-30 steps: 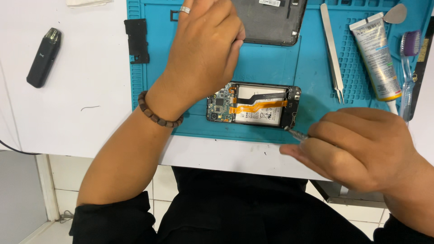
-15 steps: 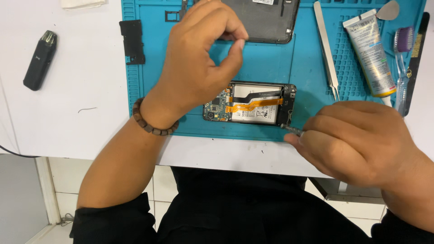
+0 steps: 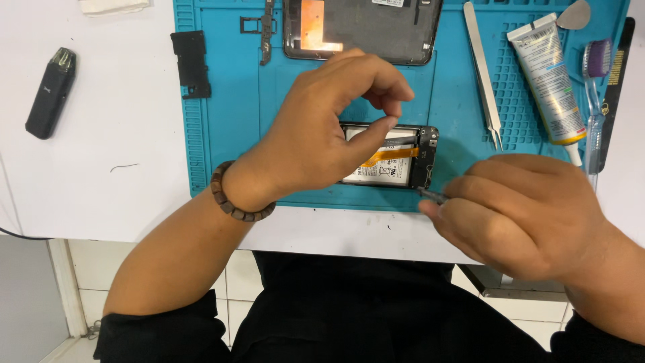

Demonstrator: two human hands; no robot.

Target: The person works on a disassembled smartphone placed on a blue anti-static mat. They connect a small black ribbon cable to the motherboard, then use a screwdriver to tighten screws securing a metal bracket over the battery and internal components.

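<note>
A white tabletop (image 3: 101,202) carries a teal work mat (image 3: 228,134) that runs from its far edge almost to its near edge. Left of the mat, a small black device (image 3: 50,94) lies near the far left corner, with a folded white cloth (image 3: 111,5) at the far edge and a short dark wire scrap (image 3: 124,167) nearer the mat

- The left hand (image 3: 322,138) covers the left half of the opened phone (image 3: 396,158).
- The tool (image 3: 432,195) beside the phone shows only its tip; the right hand (image 3: 521,215) hides the rest.
- Above the phone, the back cover (image 3: 363,30) is cut off by the top edge.
- Whether the left hand's fingertips pinch anything is too small to tell.
</note>
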